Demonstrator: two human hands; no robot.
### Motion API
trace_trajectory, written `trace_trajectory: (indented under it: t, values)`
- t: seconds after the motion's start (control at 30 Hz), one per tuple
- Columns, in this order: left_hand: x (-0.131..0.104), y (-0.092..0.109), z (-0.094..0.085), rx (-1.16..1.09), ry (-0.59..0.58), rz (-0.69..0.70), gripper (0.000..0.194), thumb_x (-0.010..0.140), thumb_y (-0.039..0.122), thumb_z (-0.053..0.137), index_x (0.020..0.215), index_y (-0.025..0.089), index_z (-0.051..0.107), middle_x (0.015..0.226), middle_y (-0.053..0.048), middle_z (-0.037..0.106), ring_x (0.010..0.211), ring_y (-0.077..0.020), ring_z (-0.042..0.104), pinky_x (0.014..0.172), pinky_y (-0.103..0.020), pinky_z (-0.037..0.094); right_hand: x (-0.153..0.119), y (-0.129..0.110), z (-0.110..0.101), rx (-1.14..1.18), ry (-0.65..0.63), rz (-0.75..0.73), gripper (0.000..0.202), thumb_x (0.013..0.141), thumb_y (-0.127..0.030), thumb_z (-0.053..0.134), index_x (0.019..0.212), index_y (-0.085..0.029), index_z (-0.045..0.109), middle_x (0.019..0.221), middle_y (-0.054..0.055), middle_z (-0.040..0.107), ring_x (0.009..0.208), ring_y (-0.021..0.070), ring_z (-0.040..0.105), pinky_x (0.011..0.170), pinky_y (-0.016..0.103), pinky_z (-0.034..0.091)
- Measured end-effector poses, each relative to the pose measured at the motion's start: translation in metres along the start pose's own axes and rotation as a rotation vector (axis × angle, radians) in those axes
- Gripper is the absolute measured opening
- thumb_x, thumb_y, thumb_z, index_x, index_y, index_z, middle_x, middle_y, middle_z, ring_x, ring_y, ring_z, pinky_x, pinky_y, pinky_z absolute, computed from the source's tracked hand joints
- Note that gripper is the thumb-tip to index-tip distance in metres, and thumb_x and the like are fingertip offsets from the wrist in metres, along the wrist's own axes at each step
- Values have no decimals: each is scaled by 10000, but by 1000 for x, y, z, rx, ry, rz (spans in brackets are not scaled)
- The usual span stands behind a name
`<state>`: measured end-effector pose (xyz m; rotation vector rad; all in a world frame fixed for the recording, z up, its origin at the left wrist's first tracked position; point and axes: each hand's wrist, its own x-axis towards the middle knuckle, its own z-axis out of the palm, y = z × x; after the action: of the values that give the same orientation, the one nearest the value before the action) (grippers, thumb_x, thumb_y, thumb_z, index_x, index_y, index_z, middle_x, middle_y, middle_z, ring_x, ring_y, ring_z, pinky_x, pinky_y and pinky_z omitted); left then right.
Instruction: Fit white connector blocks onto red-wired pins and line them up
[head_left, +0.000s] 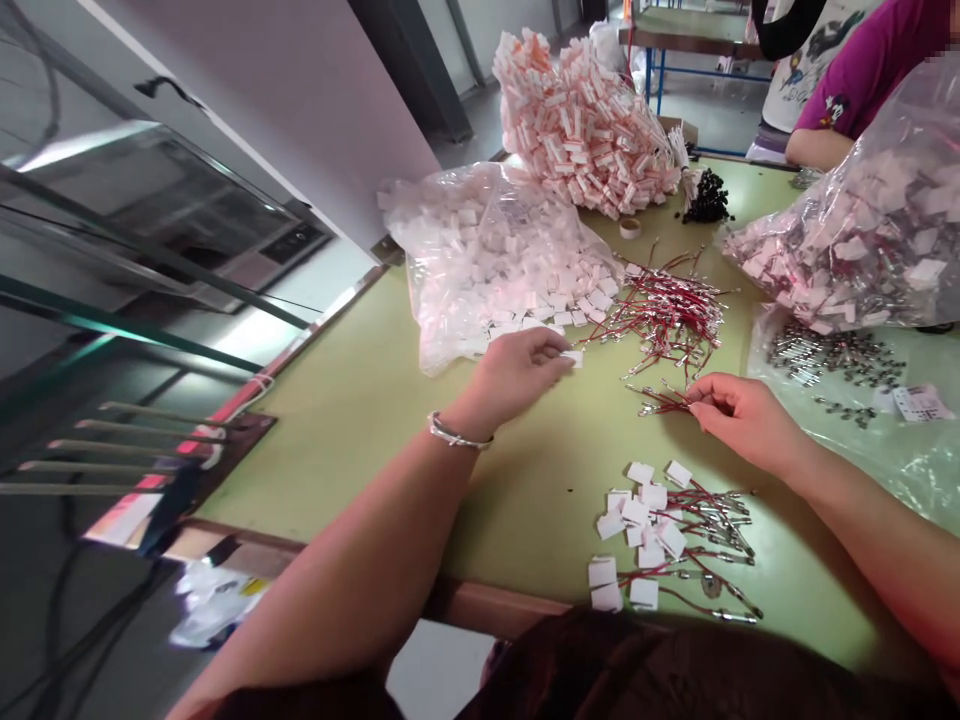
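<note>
Left hand (519, 373) pinches a white housing (574, 358), right hand (754, 418) pinches red wires (663, 403) near one end, likely keeping far tips free, wire pile (671, 312) close beyond on surface (352, 430).

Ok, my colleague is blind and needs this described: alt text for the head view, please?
A person's left hand holds a small white connector and the right hand a bunch of red wires, over a green table. Around them: a loose wire pile, wired connectors nearer the person, and clear bags of white pieces.
</note>
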<state>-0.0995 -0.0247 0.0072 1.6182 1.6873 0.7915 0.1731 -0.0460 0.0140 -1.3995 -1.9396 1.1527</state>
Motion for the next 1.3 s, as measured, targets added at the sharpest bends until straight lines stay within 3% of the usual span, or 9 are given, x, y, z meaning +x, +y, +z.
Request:
trace_trajectory:
  t: [0.1,0.2,0.47,0.63,0.93,1.17,1.3]
  values:
    - [-10,8,26,-427,-195,-67,231,722,307,672,873,145,605,658,-23,641,540,-115,567,543,-255,474,-1,-3,0,78,-36,80,128,817,-286,529,758,-193,594,545,-47,479,476,83,384,456,240,311]
    - [-18,14,45,-603,-329,-110,226,721,294,700,866,145,612,613,-4,621,506,-88,547,494,-212,424,-2,-3,0,148,-65,107,208,834,-367,533,747,-192,601,523,-59,425,458,77,328,433,236,265]
    - [-25,20,50,-804,-424,-208,219,725,280,731,850,131,631,612,-1,616,482,-52,501,443,-173,330,-3,-2,5,-45,7,-95,144,794,-302,572,726,-201,649,642,-13,618,566,106,507,543,258,380]
    - [-25,22,49,-766,-476,-206,188,737,251,717,844,116,640,549,16,606,455,-51,503,432,-172,347,-4,3,4,-247,17,-255,116,797,-257,578,722,-216,656,686,-11,657,625,114,562,610,270,415]
    - [-27,18,59,-633,-502,-178,176,721,211,717,817,130,594,543,15,637,463,-82,575,457,-196,426,-6,2,15,-615,4,-338,225,883,-265,431,800,-192,627,707,47,671,619,165,573,583,311,385]
    - [-29,13,72,-749,-455,-198,231,709,297,722,766,129,574,615,6,658,458,-54,553,437,-175,374,-8,10,25,-501,64,-367,217,905,-303,423,794,-189,571,636,21,622,566,145,543,554,283,367]
    - [-31,18,70,-681,-480,-171,223,741,320,686,781,134,571,579,14,622,468,-65,548,463,-190,402,-6,13,27,-502,43,-388,212,905,-290,425,799,-186,576,648,25,623,582,146,547,569,283,373]
